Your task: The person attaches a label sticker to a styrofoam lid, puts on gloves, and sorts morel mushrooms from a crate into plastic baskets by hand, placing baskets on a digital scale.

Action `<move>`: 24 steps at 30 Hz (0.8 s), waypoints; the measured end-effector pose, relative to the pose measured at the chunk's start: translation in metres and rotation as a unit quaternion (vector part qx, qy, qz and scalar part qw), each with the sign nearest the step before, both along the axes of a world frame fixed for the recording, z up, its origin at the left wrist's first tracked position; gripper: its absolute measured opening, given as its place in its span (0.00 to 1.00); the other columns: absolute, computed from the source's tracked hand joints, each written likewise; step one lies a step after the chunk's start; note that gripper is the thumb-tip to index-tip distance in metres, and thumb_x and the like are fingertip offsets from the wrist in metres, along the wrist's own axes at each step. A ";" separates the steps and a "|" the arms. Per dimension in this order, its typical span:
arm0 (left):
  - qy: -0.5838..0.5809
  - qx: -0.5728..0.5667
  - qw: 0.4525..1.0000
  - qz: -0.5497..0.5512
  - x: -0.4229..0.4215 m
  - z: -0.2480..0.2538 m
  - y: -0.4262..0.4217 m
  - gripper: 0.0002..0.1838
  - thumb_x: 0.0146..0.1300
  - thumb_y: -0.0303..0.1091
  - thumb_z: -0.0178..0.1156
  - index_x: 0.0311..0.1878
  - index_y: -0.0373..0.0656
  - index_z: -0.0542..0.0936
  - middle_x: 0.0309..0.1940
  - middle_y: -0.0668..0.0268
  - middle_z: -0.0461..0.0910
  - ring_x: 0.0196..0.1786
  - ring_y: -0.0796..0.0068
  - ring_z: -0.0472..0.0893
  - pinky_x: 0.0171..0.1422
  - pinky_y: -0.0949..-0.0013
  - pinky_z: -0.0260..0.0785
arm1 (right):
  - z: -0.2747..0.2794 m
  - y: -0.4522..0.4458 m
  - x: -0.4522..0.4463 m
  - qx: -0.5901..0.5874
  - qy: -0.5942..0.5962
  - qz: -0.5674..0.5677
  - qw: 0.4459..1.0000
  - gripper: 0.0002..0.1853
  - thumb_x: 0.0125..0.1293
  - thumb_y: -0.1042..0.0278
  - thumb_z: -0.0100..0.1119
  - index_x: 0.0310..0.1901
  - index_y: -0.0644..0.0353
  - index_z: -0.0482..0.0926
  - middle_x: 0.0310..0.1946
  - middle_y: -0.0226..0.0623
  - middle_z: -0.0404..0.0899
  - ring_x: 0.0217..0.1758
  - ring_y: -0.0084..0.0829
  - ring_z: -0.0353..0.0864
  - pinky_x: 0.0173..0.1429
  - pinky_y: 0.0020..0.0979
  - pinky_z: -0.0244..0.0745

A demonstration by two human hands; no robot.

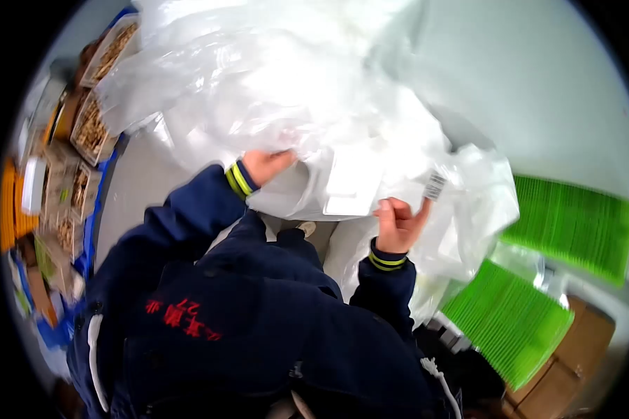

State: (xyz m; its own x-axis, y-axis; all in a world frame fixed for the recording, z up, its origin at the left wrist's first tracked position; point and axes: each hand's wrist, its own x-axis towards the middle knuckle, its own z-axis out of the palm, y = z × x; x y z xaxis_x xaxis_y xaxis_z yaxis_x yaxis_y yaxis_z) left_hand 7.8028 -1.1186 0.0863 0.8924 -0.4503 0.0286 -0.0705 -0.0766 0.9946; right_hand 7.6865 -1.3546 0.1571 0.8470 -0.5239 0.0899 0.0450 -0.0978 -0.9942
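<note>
My left hand [269, 166] is closed at the near side of a large heap of clear plastic film or bags [244, 105], its fingertips pinching the film. My right hand [402, 225] has most fingers curled, with one digit stretched out. At that digit's tip is a small barcode label [435, 186], apparently stuck to it. Between my hands lies a flat white rectangular piece [353, 178], on or inside the film; I cannot tell which.
Bins of small brown pieces [94, 129] line the left side. Stacks of bright green ribbed sheets [514, 321] stand at the right, beside cardboard boxes [562, 377]. A pale wall [538, 84] rises at the upper right. A shoe [306, 228] shows on the floor below.
</note>
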 end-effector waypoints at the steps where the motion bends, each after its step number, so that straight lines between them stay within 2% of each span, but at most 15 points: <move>1: 0.064 -0.058 0.996 -0.033 -0.014 -0.011 -0.006 0.09 0.58 0.27 0.53 0.42 0.37 0.72 0.36 0.65 0.75 0.39 0.77 0.74 0.45 0.73 0.67 | -0.004 0.005 -0.008 0.012 0.002 -0.022 1.000 0.40 0.53 0.82 0.56 0.64 0.66 0.43 0.29 0.39 0.75 0.26 0.24 0.73 0.34 0.24 0.72; 2: 0.129 -0.111 0.983 -0.070 -0.024 -0.023 -0.014 0.06 0.59 0.24 0.52 0.39 0.36 0.71 0.34 0.65 0.74 0.38 0.77 0.74 0.44 0.74 0.67 | -0.007 0.006 -0.016 0.024 -0.001 -0.046 0.999 0.39 0.53 0.82 0.56 0.63 0.67 0.45 0.29 0.39 0.75 0.26 0.24 0.73 0.34 0.24 0.72; 4: 0.179 -0.039 0.968 -0.169 -0.045 -0.007 -0.024 0.02 0.60 0.24 0.51 0.34 0.36 0.70 0.30 0.66 0.74 0.34 0.79 0.74 0.42 0.76 0.68 | -0.007 0.005 -0.044 -0.004 0.012 -0.051 0.999 0.34 0.54 0.81 0.56 0.61 0.69 0.51 0.27 0.38 0.76 0.25 0.23 0.73 0.33 0.24 0.72; 6: 0.206 -0.030 0.944 -0.257 -0.059 -0.018 -0.039 0.04 0.58 0.26 0.52 0.34 0.37 0.72 0.26 0.67 0.75 0.28 0.83 0.73 0.35 0.79 0.66 | -0.007 0.003 -0.078 0.009 0.035 -0.126 0.991 0.21 0.57 0.80 0.54 0.52 0.70 0.64 0.25 0.38 0.76 0.24 0.22 0.74 0.30 0.22 0.71; 8: 0.259 -0.042 0.913 -0.314 -0.061 -0.011 -0.049 0.04 0.59 0.27 0.52 0.34 0.36 0.72 0.26 0.66 0.75 0.29 0.81 0.75 0.36 0.78 0.69 | -0.010 0.009 -0.109 0.054 -0.002 -0.220 0.974 0.16 0.57 0.80 0.54 0.48 0.69 0.68 0.24 0.37 0.75 0.24 0.21 0.74 0.28 0.21 0.71; 10: 0.267 0.000 0.895 -0.357 -0.063 -0.006 -0.060 0.05 0.59 0.28 0.52 0.34 0.35 0.72 0.25 0.66 0.75 0.30 0.80 0.76 0.36 0.78 0.70 | -0.001 0.007 -0.143 0.112 -0.006 -0.272 0.956 0.11 0.58 0.76 0.54 0.43 0.67 0.72 0.23 0.34 0.75 0.23 0.19 0.73 0.26 0.20 0.69; 14: 0.198 0.052 0.904 -0.374 -0.099 0.001 -0.061 0.05 0.60 0.27 0.51 0.36 0.36 0.71 0.25 0.66 0.75 0.28 0.80 0.76 0.34 0.78 0.69 | 0.005 0.016 -0.212 0.106 0.015 -0.335 0.936 0.09 0.61 0.70 0.54 0.40 0.67 0.73 0.22 0.30 0.74 0.22 0.16 0.71 0.25 0.18 0.67; 18: 0.179 0.107 0.896 -0.392 -0.157 -0.005 -0.089 0.05 0.60 0.29 0.50 0.36 0.38 0.70 0.25 0.66 0.76 0.28 0.78 0.76 0.34 0.78 0.69 | 0.000 0.001 -0.291 0.136 -0.003 -0.343 0.929 0.09 0.60 0.69 0.54 0.37 0.68 0.74 0.19 0.30 0.73 0.19 0.17 0.70 0.24 0.19 0.66; 22: 0.192 0.167 0.864 -0.435 -0.235 -0.018 -0.131 0.04 0.60 0.29 0.50 0.35 0.39 0.71 0.25 0.66 0.76 0.28 0.79 0.77 0.32 0.79 0.69 | -0.013 -0.010 -0.395 0.111 -0.011 -0.388 0.915 0.09 0.59 0.69 0.55 0.36 0.67 0.74 0.18 0.29 0.73 0.19 0.16 0.70 0.22 0.18 0.65; 24: 0.203 0.174 0.844 -0.465 -0.289 -0.032 -0.151 0.04 0.60 0.29 0.51 0.36 0.40 0.71 0.25 0.64 0.77 0.26 0.77 0.78 0.29 0.79 0.70 | -0.013 -0.017 -0.465 0.113 -0.032 -0.452 0.884 0.08 0.59 0.70 0.55 0.35 0.66 0.75 0.18 0.28 0.73 0.19 0.16 0.70 0.22 0.18 0.65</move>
